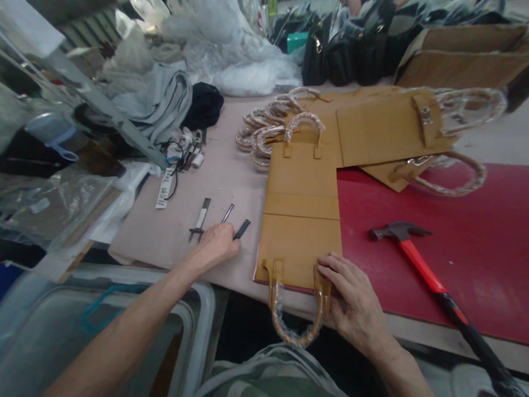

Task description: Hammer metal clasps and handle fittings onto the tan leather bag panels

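A long tan leather bag panel (305, 184) lies at the table's front edge, with a plastic-wrapped handle at each end. The near handle (294, 332) hangs over the edge. My right hand (355, 301) grips the panel's near right corner, fingers on top beside the handle tab. To the left, my left hand (216, 244) is closed low over several small metal tools. A dark flat tool (242, 228) sticks out by its fingers, a thin metal rod (228, 212) lies just beyond, and a flat metal tool (202, 214) is on its left. What the fingers hold is hidden.
A claw hammer (422, 264) with a red and black handle lies on a red mat (492, 250). More tan bag panels (386, 133) are piled behind. Black bags (343, 51), a cardboard box (466, 56) and plastic wrap (225, 41) stand farther back. A plastic bin (205, 325) is below left.
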The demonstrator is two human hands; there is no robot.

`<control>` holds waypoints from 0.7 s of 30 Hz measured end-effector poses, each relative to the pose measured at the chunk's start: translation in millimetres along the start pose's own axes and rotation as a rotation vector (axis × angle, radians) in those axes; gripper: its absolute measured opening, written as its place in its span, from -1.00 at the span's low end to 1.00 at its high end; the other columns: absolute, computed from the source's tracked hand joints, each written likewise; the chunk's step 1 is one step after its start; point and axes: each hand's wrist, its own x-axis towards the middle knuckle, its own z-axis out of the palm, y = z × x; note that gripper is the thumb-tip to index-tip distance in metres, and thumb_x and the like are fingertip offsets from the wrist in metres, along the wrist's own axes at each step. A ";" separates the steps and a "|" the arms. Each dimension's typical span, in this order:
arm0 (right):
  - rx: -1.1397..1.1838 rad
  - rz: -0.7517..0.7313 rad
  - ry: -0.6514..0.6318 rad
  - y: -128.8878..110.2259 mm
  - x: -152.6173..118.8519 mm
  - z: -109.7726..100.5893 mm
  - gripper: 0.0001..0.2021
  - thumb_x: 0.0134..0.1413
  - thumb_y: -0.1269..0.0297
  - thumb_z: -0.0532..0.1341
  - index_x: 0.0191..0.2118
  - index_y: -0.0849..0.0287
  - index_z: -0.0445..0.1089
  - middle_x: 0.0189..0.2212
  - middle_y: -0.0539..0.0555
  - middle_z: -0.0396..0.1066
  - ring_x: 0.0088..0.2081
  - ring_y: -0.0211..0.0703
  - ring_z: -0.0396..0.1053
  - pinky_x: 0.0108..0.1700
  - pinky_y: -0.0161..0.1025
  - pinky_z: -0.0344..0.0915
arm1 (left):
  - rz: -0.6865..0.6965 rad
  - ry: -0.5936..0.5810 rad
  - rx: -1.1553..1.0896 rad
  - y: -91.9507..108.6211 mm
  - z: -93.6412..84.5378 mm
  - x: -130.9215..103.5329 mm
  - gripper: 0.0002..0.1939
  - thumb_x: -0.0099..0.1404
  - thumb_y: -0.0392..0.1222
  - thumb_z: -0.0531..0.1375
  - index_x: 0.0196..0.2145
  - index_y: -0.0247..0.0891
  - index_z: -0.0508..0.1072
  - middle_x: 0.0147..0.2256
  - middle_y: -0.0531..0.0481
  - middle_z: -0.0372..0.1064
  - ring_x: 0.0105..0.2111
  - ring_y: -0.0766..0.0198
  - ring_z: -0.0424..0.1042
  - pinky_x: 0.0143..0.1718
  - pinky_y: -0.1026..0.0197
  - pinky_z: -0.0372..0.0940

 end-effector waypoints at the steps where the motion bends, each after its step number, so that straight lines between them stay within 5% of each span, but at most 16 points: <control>1: 0.003 0.004 0.001 -0.3 0.1 -0.2 -0.43 -0.02 0.54 0.11 0.16 0.12 0.33 0.14 0.19 0.43 0.24 0.10 0.30 0.20 0.20 0.34 | -0.002 -0.008 -0.048 -1.4 -0.3 1.4 -0.88 0.19 -0.21 0.17 -0.44 -0.27 0.48 -0.36 -0.24 0.55 -0.21 -0.06 0.57 -0.25 0.11 0.37; 6: 0.006 0.022 -0.009 -1.5 0.3 -0.6 -0.44 0.00 0.52 0.12 0.17 0.12 0.34 0.14 0.20 0.43 0.23 0.10 0.31 0.20 0.20 0.33 | -0.102 -0.198 -0.826 -15.7 11.7 -1.6 -0.83 0.13 -0.13 0.26 -0.48 -0.25 0.37 -0.61 0.03 0.38 -0.57 0.24 0.43 -0.51 0.25 0.33; 11: 0.011 0.029 -0.012 -1.8 -0.1 -0.3 -0.44 -0.01 0.54 0.12 0.17 0.12 0.34 0.14 0.19 0.43 0.25 0.10 0.28 0.22 0.20 0.30 | -0.043 -0.302 -1.608 -5.7 23.4 -19.4 -0.50 -0.06 -0.06 0.46 -0.23 -0.30 0.39 -0.48 0.08 0.44 -0.56 0.34 0.43 -0.49 0.28 0.39; 16: -0.012 0.023 -0.047 -2.6 -0.5 -1.0 -0.46 0.03 0.54 0.10 0.17 0.15 0.30 0.16 0.21 0.40 0.27 0.10 0.25 0.24 0.19 0.26 | -0.039 -0.379 -1.854 19.8 30.1 -30.9 -0.40 -0.06 -0.09 0.51 -0.11 -0.33 0.42 -0.41 0.03 0.50 -0.47 0.30 0.53 -0.38 0.26 0.45; 21: -0.025 0.016 -0.063 -1.0 -2.2 0.3 -0.47 0.08 0.51 0.09 0.20 0.17 0.27 0.18 0.23 0.37 0.30 0.11 0.20 0.25 0.19 0.23 | 0.018 -0.301 -1.788 38.5 36.0 -37.2 -0.48 -0.04 -0.05 0.52 -0.23 -0.32 0.42 -0.40 -0.01 0.53 -0.44 0.24 0.57 -0.42 0.28 0.48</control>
